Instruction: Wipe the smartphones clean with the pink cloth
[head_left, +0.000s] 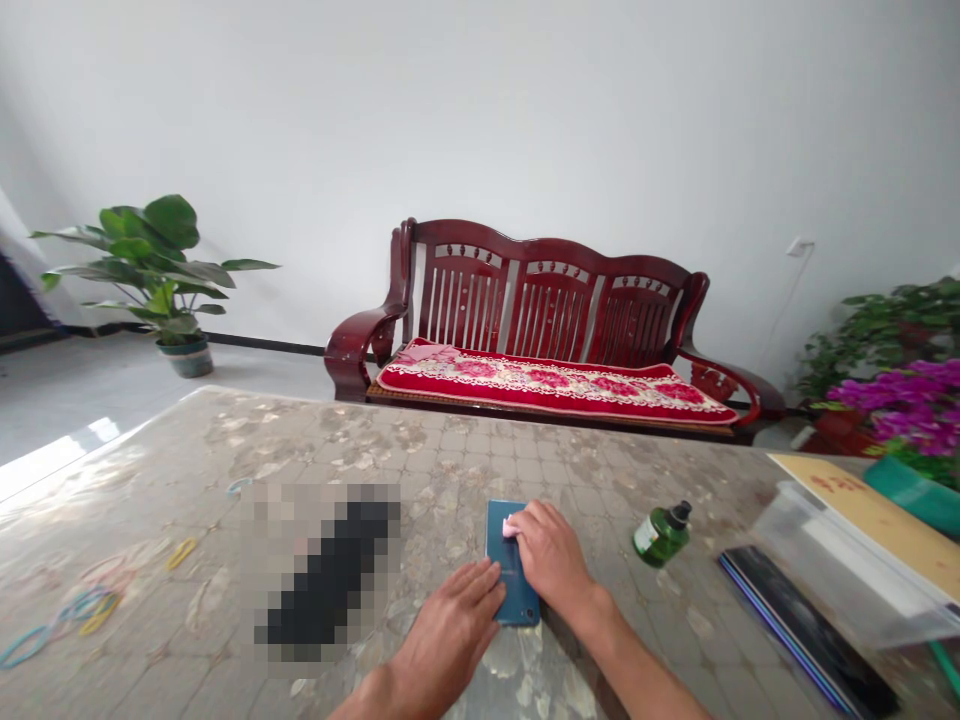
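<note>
A blue phone (501,545) lies flat, back side up, on the patterned table (375,450) in front of me. My left hand (450,625) rests on its near left edge with the fingers stretched out, holding it down. My right hand (551,555) lies over the phone's right side, fingers pinched on a small pink-white pad (510,526) pressed against the phone's back.
A small green bottle (660,535) lies on its side right of the phone. Further right are a dark flat device (802,620), a clear plastic box (847,560) and a yellow board. Coloured rubber bands (82,605) lie at left. A blurred patch hides something left of the phone.
</note>
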